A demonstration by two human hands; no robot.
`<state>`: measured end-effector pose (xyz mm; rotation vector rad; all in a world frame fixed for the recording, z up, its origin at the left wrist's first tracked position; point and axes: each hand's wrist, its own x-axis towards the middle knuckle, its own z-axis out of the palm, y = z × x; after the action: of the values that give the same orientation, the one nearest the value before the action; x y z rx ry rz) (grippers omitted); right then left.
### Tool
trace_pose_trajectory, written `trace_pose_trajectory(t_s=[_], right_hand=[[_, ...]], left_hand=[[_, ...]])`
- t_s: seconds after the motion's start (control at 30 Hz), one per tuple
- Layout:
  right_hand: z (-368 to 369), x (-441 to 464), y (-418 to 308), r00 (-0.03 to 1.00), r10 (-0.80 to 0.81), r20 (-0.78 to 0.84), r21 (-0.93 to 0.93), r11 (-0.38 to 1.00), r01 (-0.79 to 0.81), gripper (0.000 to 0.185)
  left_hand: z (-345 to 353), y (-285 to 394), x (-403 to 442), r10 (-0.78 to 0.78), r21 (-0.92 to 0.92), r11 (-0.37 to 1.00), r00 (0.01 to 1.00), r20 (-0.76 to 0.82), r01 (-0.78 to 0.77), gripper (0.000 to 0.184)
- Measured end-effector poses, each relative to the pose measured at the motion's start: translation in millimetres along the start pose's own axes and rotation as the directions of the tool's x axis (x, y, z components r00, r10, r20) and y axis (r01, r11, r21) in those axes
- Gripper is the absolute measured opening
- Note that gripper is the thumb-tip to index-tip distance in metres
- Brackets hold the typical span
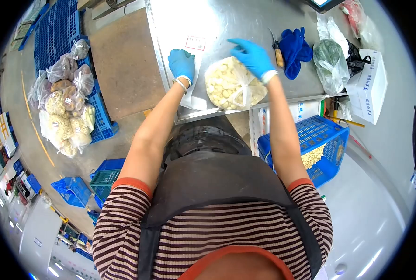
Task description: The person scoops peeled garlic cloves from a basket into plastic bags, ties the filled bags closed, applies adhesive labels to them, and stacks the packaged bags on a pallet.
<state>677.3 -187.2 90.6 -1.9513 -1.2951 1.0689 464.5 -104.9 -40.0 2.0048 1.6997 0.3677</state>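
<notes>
My left hand (182,64), in a blue glove, is curled closed over the left edge of a white paper strip (194,95) on the metal table. What its fingers hold, if anything, is hidden. A clear, knotted plastic bag of peeled garlic cloves (222,86) lies at the table's near edge. Over its upper right side is my right hand (253,58), also blue-gloved, with fingers stretched out to the left. Just beyond the strip, a small white label with red print (196,43) lies flat on the table.
Right of the bag lie a wooden-handled tool (278,53), a blue cloth (295,52) and a bagged green vegetable (330,67). A white box (369,86) stands at the right. Below is a blue crate (331,154) with pale cloves. Filled bags (61,126) sit on a blue pallet (54,32) at left.
</notes>
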Motion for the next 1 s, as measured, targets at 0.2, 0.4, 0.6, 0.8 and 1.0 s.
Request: trace_pose_trajectory(t_s=[0.2,0.4,0.6,0.8,1.0], right_hand=[[128,46,14,0.980,-0.146,-0.132,-0.414,0.907,0.079,0.053],[156,58,23,0.987,-0.118,-0.109,-0.528,0.848,0.043,0.040],[155,55,29,0.983,-0.157,-0.100,-0.458,0.884,0.095,0.024],[153,54,27,0.986,-0.144,-0.085,-0.467,0.880,0.088,0.024],[147,52,32,0.980,-0.115,-0.160,-0.232,0.970,0.076,0.028]], left_hand=[[-7,-18,-22,-0.023,-0.288,0.958,0.999,-0.025,0.014,0.027],[-28,-18,-31,-0.093,-0.413,0.900,0.987,0.133,0.141,0.051],[-32,-33,-14,0.030,-0.301,0.953,0.997,0.066,-0.009,0.061],[-19,-17,4,-0.252,-0.250,0.923,0.950,0.185,0.293,0.051],[0,-48,17,-0.204,-0.548,0.650,0.816,0.541,0.526,0.030]])
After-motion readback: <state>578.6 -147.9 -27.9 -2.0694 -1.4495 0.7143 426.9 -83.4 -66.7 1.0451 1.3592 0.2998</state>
